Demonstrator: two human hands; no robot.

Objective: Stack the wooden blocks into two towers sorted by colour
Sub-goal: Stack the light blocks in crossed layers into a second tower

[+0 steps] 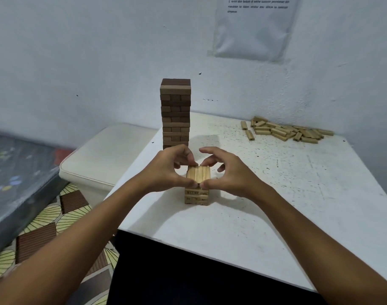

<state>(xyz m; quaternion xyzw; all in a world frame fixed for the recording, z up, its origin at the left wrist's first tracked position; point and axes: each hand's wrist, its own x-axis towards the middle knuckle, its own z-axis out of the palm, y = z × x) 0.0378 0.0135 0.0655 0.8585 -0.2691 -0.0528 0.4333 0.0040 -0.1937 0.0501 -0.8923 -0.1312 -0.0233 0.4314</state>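
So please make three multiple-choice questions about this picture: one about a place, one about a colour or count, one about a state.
1. Where does the heap of loose light blocks lie on the table?
A. far right corner by the wall
B. near left edge
C. on the floor

2. What colour is the tall tower?
A. white
B. dark brown
C. green

3. What are the hands doing at the short light tower?
A. resting flat on the table
B. both pinching its top layer
C. lifting one block high above it

Answers:
1 A, the heap sits near the wall on the right.
2 B, its blocks are dark brown.
3 B, the left hand and right hand curl fingers and thumbs around the top layer.
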